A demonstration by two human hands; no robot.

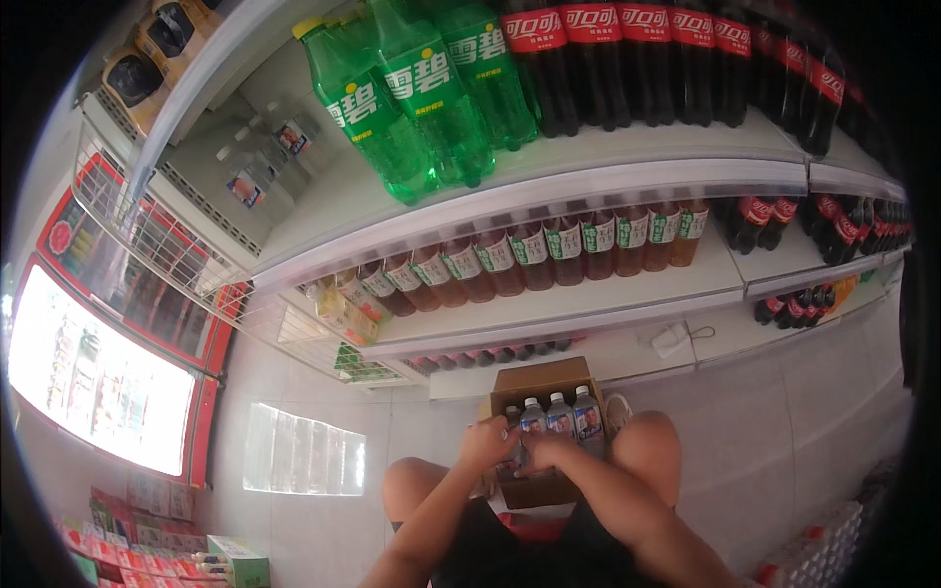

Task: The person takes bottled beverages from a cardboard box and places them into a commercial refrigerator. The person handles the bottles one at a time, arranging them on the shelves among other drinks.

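An opened cardboard carton [540,490] stands on the floor between my knees. Inside it several clear plastic bottles [588,419] with white caps and picture labels stand upright. My left hand [487,443] is at the carton's left side, its fingers curled around a clear plastic bottle [512,457] there. Close beside it, my right hand [545,450] reaches in from the right, fingertips by that same bottle. Whether the right fingers grip it or only touch it is hard to tell. Both hands partly cover the bottles.
Shelving [559,165] rises in front, holding large green Sprite bottles [434,95], Coca-Cola bottles [625,73] and a row of amber drinks [529,253]. Wire baskets [176,250] hang at its left end. Farther left stands a lit drinks fridge [95,367]. Packaged goods [140,547] sit lower left; wrapped bottles [816,544] lower right.
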